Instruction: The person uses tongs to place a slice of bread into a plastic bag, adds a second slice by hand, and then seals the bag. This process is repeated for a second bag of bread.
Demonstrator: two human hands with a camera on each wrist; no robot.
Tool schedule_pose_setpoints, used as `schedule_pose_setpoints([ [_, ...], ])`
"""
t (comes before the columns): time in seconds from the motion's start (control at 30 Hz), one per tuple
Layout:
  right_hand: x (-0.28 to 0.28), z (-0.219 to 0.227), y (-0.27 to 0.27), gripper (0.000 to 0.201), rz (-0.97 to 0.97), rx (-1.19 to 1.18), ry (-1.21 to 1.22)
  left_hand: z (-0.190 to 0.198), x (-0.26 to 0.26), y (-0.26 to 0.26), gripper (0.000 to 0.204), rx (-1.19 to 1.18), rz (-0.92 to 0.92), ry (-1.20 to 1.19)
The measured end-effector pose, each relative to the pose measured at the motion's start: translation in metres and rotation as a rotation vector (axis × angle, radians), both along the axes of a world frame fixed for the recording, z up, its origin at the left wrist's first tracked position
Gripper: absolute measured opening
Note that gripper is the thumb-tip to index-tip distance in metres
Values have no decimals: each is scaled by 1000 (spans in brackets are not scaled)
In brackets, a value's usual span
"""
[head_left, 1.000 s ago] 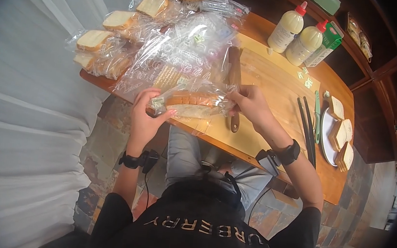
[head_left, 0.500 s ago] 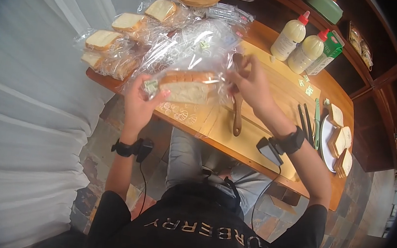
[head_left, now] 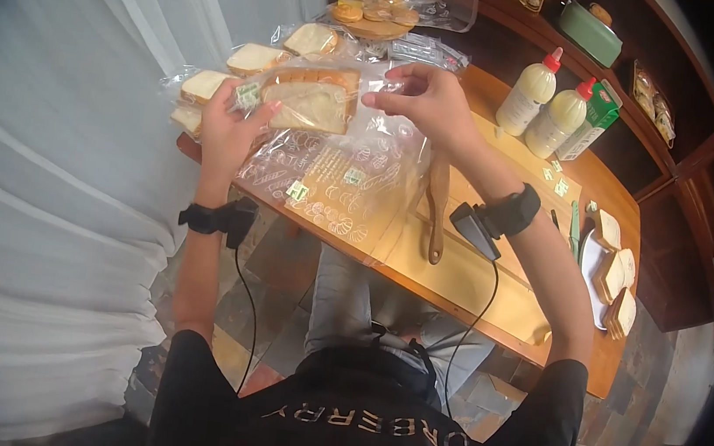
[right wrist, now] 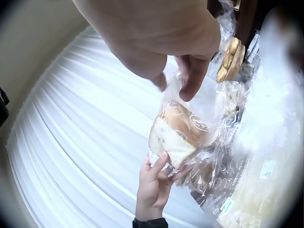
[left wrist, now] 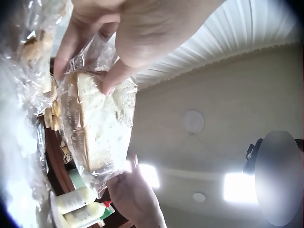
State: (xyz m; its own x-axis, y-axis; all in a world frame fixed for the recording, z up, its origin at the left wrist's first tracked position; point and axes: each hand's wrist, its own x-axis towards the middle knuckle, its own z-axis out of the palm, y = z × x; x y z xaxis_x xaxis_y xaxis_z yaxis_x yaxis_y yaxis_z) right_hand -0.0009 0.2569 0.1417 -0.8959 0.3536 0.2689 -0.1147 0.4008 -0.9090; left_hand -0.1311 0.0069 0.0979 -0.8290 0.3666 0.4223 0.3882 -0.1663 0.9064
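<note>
A clear bag with bread in it (head_left: 310, 108) is held up over the left part of the table, its pale cut face showing. My left hand (head_left: 227, 138) grips one end, thumb on the front, beside a small green-and-white label (head_left: 248, 96). At the bag's other end is my right hand (head_left: 436, 109), thumb and fingers parted around the loose film. The right wrist view shows film (right wrist: 175, 83) between the parted thumb and fingers of that hand (right wrist: 161, 42); whether they touch it is unclear.
Bagged loaves (head_left: 257, 59) line the table's left edge, with clear bags (head_left: 325, 193) beside them. A wooden-handled tool (head_left: 435, 206) lies mid-table. Bottles (head_left: 527, 97) and a carton (head_left: 593, 118) stand at the back; bread slices (head_left: 611, 274) sit on a white plate (head_left: 590, 280) at right.
The bagged bread has risen from the table's front edge and moved left and away from the body, in my left hand. My right hand has followed, and its thumb and fingers have parted.
</note>
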Motion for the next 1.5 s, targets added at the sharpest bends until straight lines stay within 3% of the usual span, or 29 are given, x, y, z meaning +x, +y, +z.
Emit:
schedule_pose_setpoints([
  [0.03,-3,2,2,41,-12,207,-2,8,-3,0,32,-39,-14,-38],
  [0.13,-24,9,10,42,-22,298,-92,31,-23,8,31,-73,-30,-20],
  [0.27,-63,24,21,38,-133,305,-149,52,-83,23,35,-239,-65,67],
  [0.4,-111,13,35,36,-119,152,48,72,-126,42,43,-296,-100,63],
  [0.47,-127,16,40,36,-108,135,-17,76,-156,50,79,-419,-100,-26],
  [0.5,-135,15,41,35,-117,104,-53,81,-166,53,79,-418,-99,-22],
  [0.57,-151,12,43,35,-124,73,-90,90,-186,59,97,-597,-186,-83],
  [0.67,-188,-4,53,36,-104,-19,-185,94,-237,70,101,-765,-138,-130],
  [0.7,-200,-8,55,35,-81,-78,-181,90,-238,73,89,-736,-14,-41],
  [0.93,-232,-35,53,28,14,-340,-238,108,-266,92,69,-1103,-94,-153],
  [1.03,-227,-32,43,21,-52,-298,-264,101,-271,99,65,-1128,-46,-199],
  [1.13,-229,-40,45,21,-130,-141,-257,87,-277,112,70,-1156,-133,-217],
  [1.2,-233,-47,50,21,-162,-41,-251,73,-277,120,80,-1117,-56,-179],
  [1.27,-236,-50,56,27,-227,219,-268,65,-277,128,84,-1113,-83,-162],
  [1.33,-237,-51,57,32,-239,242,-295,52,-291,134,88,-1111,-108,-147],
  [1.43,-229,-43,50,39,-248,322,-358,34,-306,138,87,-1148,4,2],
  [1.5,-220,-33,42,38,-249,371,-386,28,-303,140,70,-1150,338,516],
])
